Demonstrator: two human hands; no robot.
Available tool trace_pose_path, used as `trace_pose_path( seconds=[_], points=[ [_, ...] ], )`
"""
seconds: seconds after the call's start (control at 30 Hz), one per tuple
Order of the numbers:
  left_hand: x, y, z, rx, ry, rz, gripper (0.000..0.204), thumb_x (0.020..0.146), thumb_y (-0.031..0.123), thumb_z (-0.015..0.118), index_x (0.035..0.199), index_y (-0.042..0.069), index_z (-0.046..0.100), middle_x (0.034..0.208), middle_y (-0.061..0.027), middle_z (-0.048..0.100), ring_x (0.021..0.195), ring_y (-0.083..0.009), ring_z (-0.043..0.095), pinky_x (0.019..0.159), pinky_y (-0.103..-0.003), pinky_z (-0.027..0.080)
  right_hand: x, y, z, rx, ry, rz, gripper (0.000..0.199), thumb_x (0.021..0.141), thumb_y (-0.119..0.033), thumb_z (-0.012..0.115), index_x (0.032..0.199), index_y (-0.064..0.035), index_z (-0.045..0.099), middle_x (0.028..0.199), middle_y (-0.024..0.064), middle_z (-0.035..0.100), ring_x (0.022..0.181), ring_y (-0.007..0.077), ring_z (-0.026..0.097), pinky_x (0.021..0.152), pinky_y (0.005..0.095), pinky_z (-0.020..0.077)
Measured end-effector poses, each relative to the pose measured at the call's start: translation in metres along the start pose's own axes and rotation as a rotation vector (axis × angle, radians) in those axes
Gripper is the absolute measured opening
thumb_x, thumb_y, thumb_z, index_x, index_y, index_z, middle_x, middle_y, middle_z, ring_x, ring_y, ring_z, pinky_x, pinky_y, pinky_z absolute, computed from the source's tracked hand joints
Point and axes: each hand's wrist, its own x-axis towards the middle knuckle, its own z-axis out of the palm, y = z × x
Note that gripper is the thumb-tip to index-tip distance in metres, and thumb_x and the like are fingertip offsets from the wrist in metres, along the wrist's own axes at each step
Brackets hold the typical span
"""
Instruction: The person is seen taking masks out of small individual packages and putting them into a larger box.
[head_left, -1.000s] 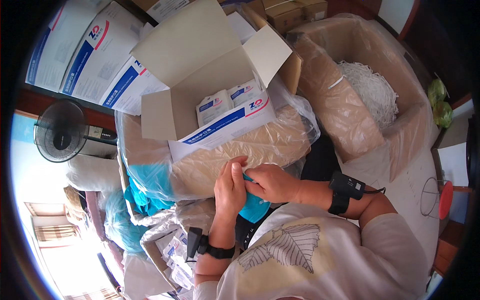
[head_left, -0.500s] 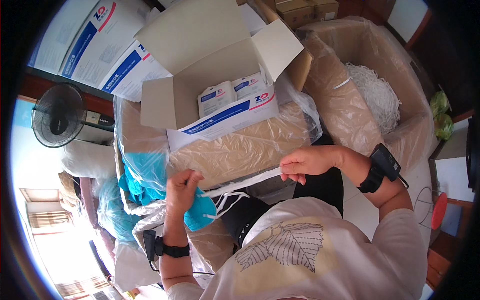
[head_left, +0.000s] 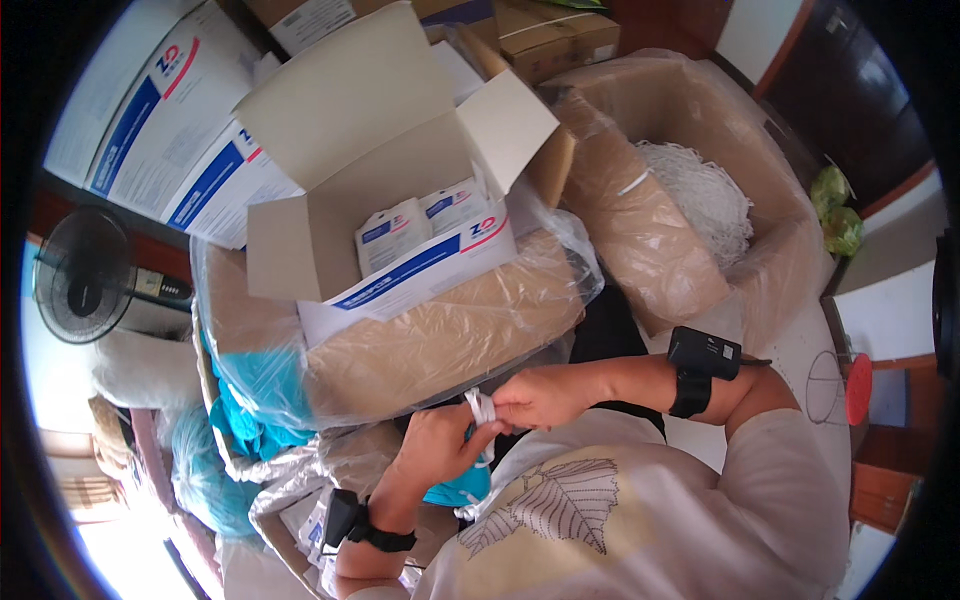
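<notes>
My left hand (head_left: pixel 438 441) and my right hand (head_left: pixel 535 396) meet in front of my body, fingers closed. A loop of white mask straps (head_left: pixel 481 406) sticks up between them, and the right fingers pinch it. Under my left hand hangs a blue face mask (head_left: pixel 458 488), its upper part covered by that hand. A white strap end dangles beside the mask. Beyond the hands, an open white carton (head_left: pixel 410 284) holds white packets (head_left: pixel 394 236); it rests on a large plastic-lined brown box (head_left: pixel 450 318).
A plastic-lined carton (head_left: pixel 775 215) at right holds a heap of white cords (head_left: pixel 697 195). Blue masks (head_left: pixel 255 425) lie in plastic at left. A fan (head_left: pixel 85 280) and stacked white cartons (head_left: pixel 140 110) stand at far left. A red round object (head_left: pixel 858 388) is at right.
My hands have come together; the strap stretched between them is now bunched in a loop. The left hand moved right and down, the right hand left and down. The whole view has shifted.
</notes>
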Motion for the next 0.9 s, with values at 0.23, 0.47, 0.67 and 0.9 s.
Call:
trace_pose_path(
  seconds=[0.23,0.47,0.67,0.9],
  points=[
    [-0.025,0.016,-0.035,-0.015,-0.201,0.164,0.023,0.077,0.024,0.062,0.063,0.008,0.054,0.055,-0.0098,0.050,0.052,-0.0308,0.052,0.046,-0.039,0.038,-0.038,-0.031,-0.003,-0.183,-0.304,-0.036,0.029,0.093,-0.026,0.037,0.081,-0.0028,0.049,0.072,0.0092,0.053,0.068,0.0195,0.052,0.065,0.0320,0.0415],
    [-0.093,-0.043,-0.065,-0.358,0.735,-0.390,0.028,0.088,0.023,0.050,0.068,0.006,0.055,0.060,-0.0014,0.050,0.049,-0.0096,0.041,0.046,-0.026,0.032,-0.086,-0.005,-0.066,0.227,0.133,0.327,0.019,0.091,-0.020,0.043,0.087,-0.0048,0.053,0.070,-0.0001,0.049,0.058,0.0061,0.043,0.052,0.0202,0.0362],
    [-0.039,-0.010,-0.095,-0.947,0.891,-0.026,0.026,0.091,0.027,0.045,0.077,0.006,0.052,0.060,0.0004,0.044,0.051,-0.0076,0.037,0.049,-0.023,0.026,0.029,0.018,-0.064,0.569,0.236,-0.155,0.025,0.091,-0.026,0.046,0.100,-0.0028,0.053,0.071,-0.0032,0.045,0.061,0.0045,0.041,0.054,0.0177,0.0346],
    [-0.018,0.004,-0.107,-0.884,0.861,-0.137,0.037,0.093,0.032,0.039,0.067,0.007,0.048,0.053,-0.0024,0.044,0.048,-0.0091,0.038,0.048,-0.023,0.027,0.118,0.041,0.026,1.022,-0.286,-0.091,0.032,0.092,-0.032,0.042,0.098,-0.0027,0.055,0.090,0.0037,0.057,0.084,0.0104,0.054,0.078,0.0255,0.0444]
  ],
)
